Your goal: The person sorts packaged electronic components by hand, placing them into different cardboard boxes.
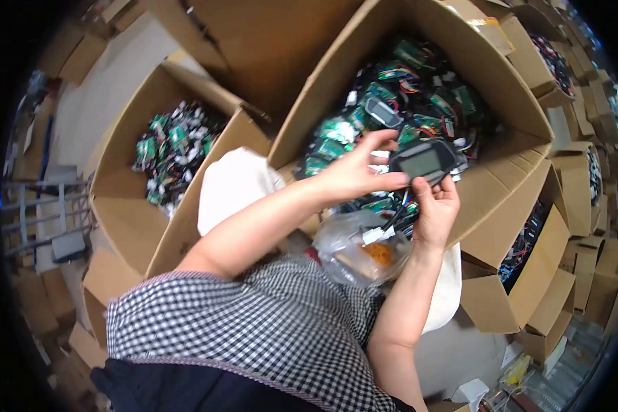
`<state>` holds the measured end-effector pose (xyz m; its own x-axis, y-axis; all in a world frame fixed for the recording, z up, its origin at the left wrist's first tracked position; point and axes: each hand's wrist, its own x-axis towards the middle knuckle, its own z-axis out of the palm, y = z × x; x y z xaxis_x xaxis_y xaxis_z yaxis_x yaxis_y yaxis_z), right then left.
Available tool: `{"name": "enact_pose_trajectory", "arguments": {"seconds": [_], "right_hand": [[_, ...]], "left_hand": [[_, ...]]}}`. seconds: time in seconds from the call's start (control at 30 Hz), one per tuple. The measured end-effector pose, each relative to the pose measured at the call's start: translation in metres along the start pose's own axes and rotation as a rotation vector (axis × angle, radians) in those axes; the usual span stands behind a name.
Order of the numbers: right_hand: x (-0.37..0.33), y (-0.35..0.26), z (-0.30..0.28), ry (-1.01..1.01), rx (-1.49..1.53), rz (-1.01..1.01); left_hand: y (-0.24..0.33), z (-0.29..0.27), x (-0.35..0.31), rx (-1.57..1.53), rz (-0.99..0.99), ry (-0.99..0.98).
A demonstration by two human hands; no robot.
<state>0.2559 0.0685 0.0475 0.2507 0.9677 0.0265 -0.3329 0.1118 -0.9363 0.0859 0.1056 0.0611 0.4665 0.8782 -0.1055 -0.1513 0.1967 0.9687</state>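
A dark display unit with a grey screen [421, 162] is gripped along its lower edge by the thumb and fingers of my right hand [435, 214]. Beside the unit's left end, my left hand [364, 168] has its thumb and fingers spread apart. Its thumb tip is close to the casing; whether they touch I cannot tell. White connectors on a dark cable [379, 235] hang below the unit. Under both hands is a large cardboard box [508, 168] with many green circuit boards [381, 93] and tangled wires. Another small display unit [383, 112] lies on that pile.
A clear plastic bag [343, 257] with something orange inside lies at the box's near edge. To the left, a second cardboard box [123, 206] contains boards and white connectors. More open cartons [539, 275] stand on the right. A metal rack [44, 213] is at far left.
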Motion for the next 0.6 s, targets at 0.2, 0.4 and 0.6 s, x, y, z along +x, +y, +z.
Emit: {"name": "enact_pose_trajectory", "arguments": {"seconds": [0.2, 0.4, 0.6], "right_hand": [[-0.081, 0.012, 0.015, 0.081, 0.123, 0.209], [-0.129, 0.011, -0.001, 0.361, -0.699, -0.132], [-0.143, 0.001, 0.054, 0.163, -0.450, -0.007]], "left_hand": [[-0.030, 0.018, -0.061, -0.577, -0.167, 0.092], [-0.041, 0.008, -0.115, -0.077, 0.052, 0.222], [-0.048, 0.035, -0.122, -0.165, 0.060, 0.026]]}}
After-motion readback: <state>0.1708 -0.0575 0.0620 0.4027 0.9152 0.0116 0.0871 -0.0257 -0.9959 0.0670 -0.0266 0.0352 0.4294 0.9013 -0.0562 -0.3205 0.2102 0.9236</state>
